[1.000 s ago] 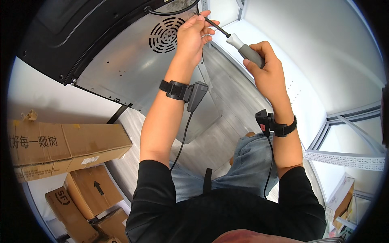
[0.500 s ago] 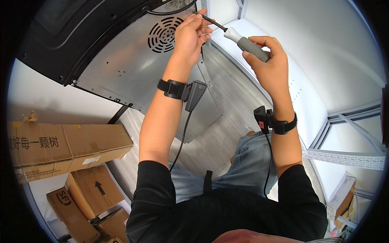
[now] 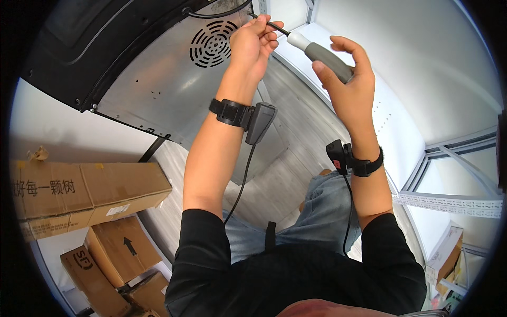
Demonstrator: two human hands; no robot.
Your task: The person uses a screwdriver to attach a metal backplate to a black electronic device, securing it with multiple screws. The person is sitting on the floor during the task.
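Note:
A screwdriver (image 3: pixel 328 59) with a grey and white handle and a dark shaft slants up to the left. Its tip meets the right edge of a metal panel (image 3: pixel 174 90), close to the top of the view; any screw there is too small to make out. My left hand (image 3: pixel 252 47) is closed, thumb and fingers pinching the shaft near the tip. At the handle end is my right hand (image 3: pixel 353 84), with the thumb against the handle and the butt in the palm. Its index finger is lifted off the grip. Round vent slots (image 3: pixel 213 44) lie left of my left hand.
A black housing (image 3: pixel 74 47) with a black cable (image 3: pixel 219 15) borders the panel. Cardboard boxes (image 3: pixel 121 248) are piled at lower left. White panels (image 3: pixel 412 58) and a metal frame (image 3: pixel 449 203) stand on the right. Each wrist wears a strapped device with a hanging cord.
The fingers of my right hand have loosened and spread from the screwdriver handle. My left hand has turned slightly, still pinching the shaft. The tip stays at the panel edge.

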